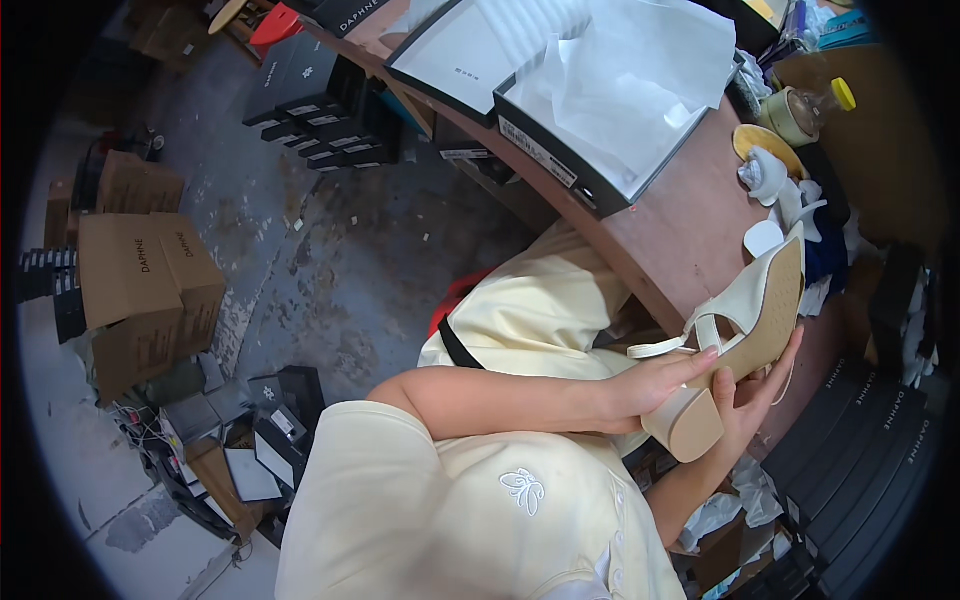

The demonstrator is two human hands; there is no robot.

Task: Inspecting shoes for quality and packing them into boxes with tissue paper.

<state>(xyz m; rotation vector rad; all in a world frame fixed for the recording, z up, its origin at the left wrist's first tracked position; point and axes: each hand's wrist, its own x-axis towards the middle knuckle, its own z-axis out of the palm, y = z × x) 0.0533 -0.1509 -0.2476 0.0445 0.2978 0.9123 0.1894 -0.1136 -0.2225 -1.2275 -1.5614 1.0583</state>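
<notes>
I hold a white heeled sandal [740, 295] over the edge of the workbench, tilted with its tan sole facing right and its block heel [686, 424] pointing down toward me. My left hand [662, 386] is closed around the back of the shoe, just above the heel. The fingers of my right hand [755, 400] press against the sole from below and to the right. A loose ankle strap [657, 350] sticks out to the left of the shoe. Some of my left fingers are hidden behind the shoe.
An open shoebox [553, 160] with white tissue paper [630, 75] sits on the brown workbench [685, 215], beside its lid [450, 60]. Further right is a yellow-capped bottle [835, 98]. Dark shoeboxes [860, 450] stack at right; cardboard cartons [145, 290] stand on the floor at left.
</notes>
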